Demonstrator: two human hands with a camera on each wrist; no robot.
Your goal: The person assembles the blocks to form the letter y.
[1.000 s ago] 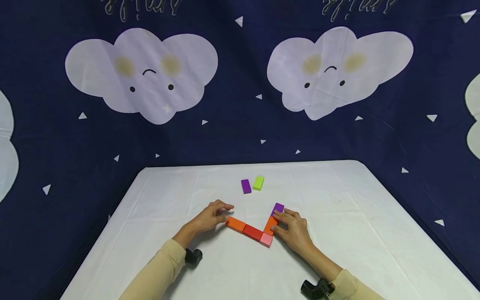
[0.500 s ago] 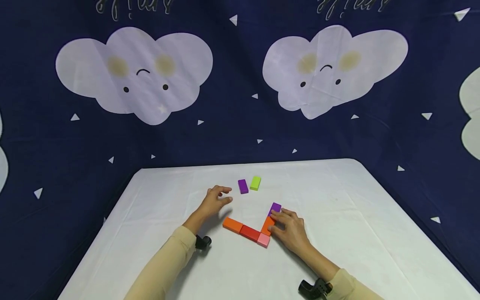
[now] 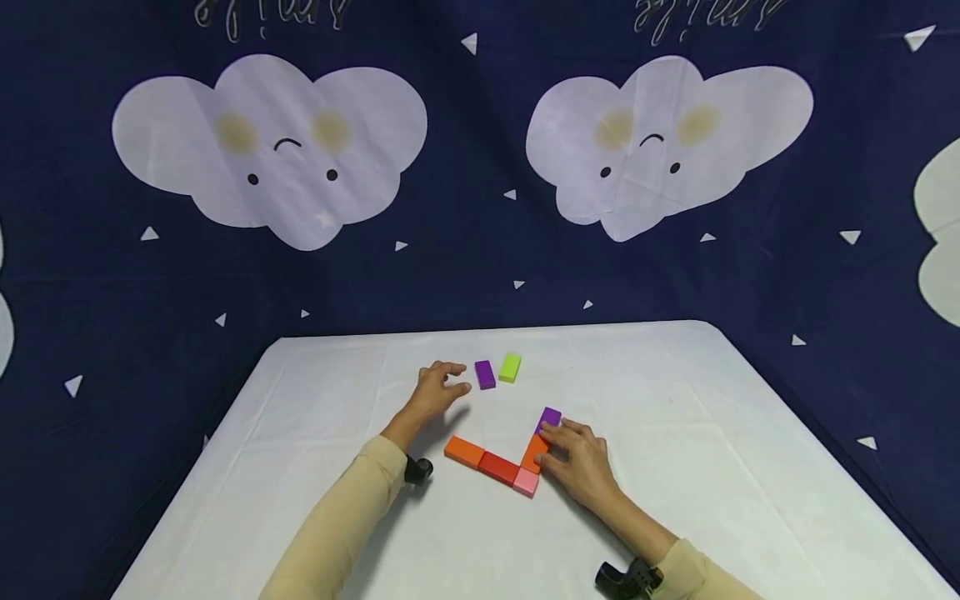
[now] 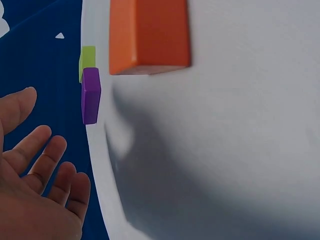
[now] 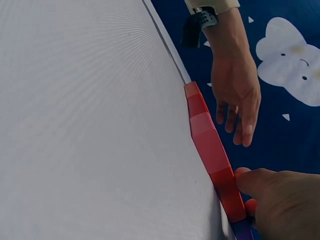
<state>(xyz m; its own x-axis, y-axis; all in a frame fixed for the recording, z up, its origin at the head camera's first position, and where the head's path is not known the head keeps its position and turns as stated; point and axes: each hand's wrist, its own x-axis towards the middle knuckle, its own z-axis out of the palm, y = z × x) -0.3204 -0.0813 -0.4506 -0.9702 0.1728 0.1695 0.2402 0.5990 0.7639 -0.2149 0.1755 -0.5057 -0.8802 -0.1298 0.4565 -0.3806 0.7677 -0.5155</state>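
Hovering left hand (image 3: 435, 390) nears purple block (image 3: 484, 374), seemingly untouched.

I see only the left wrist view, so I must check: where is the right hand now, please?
Observer: The right hand lies on the table, its fingertips on a purple block and on the second orange block beside it.
Operator: Are those joined to the orange block that I see?
Observer: Yes, in one V-shaped chain: the left orange block, a red block, a pink block at the corner, then those two.
Operator: The green block looks hidden behind the loose purple one. Where is it really?
Observer: In the head view the green block lies right of the loose purple block, on the side away from the left hand.
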